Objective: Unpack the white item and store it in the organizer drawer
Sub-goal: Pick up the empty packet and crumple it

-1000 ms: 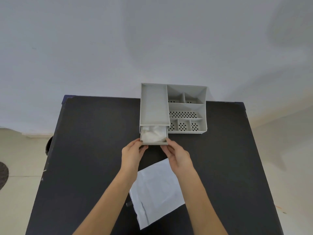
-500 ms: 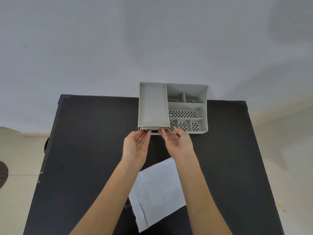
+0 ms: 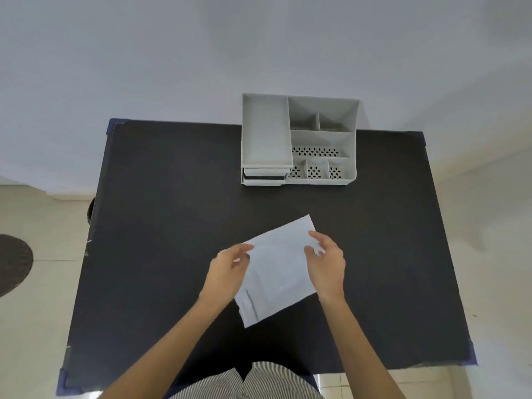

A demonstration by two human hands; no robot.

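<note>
Both hands have come back from the organizer's front to the white packaging in mid-frame, and the drawer that stood pulled out with something white inside it now sits pushed in.

At the far left, past the black table's (image 3: 161, 226) edge, a dark round mat lies on the pale floor. Moving right, the left hand (image 3: 230, 269) rests at the left edge of the white bag (image 3: 280, 272), its fingers loosely curled against the bag's upper left corner; whether they actually pinch it I cannot tell. That flat bag lies slantwise on the table at centre frame, with a dark crease line near its lower left end. On its right side the right hand (image 3: 326, 256) has thumb and fingers bent over the upper right edge, touching it and seemingly nipping it lightly.

Above, in the upper middle of the frame, the grey desk organizer (image 3: 322, 139) stands at the table's far edge, and its drawer (image 3: 264, 177) at the lower left looks shut, so the white item is presumably inside, out of sight.

To my eye the bag is thin, limp and nearly weightless, and rather slick; it should be taken by a corner or edge, pinched, not pressed flat.
</note>
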